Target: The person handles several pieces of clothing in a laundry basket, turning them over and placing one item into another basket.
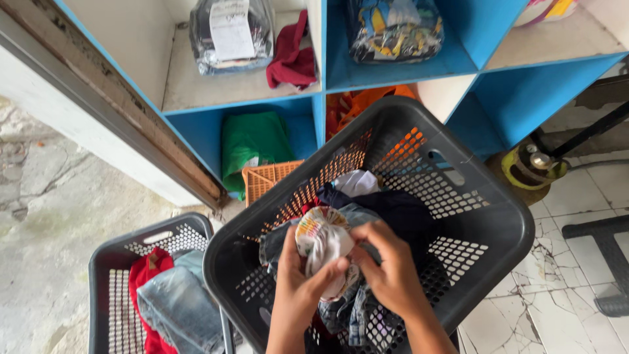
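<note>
- The left hand [298, 282] and the right hand [392, 267] both hold a small white patterned cloth [322, 241], fingers curled tight.
- The cloth is above the clothes in the big dark basket [498, 229].

The floor [570, 295] has white cracked tiles. A big dark basket [485, 229] full of clothes and a smaller grey basket [105, 262] with jeans [180, 305] are down on it, below the blue shelf [314, 105].
</note>
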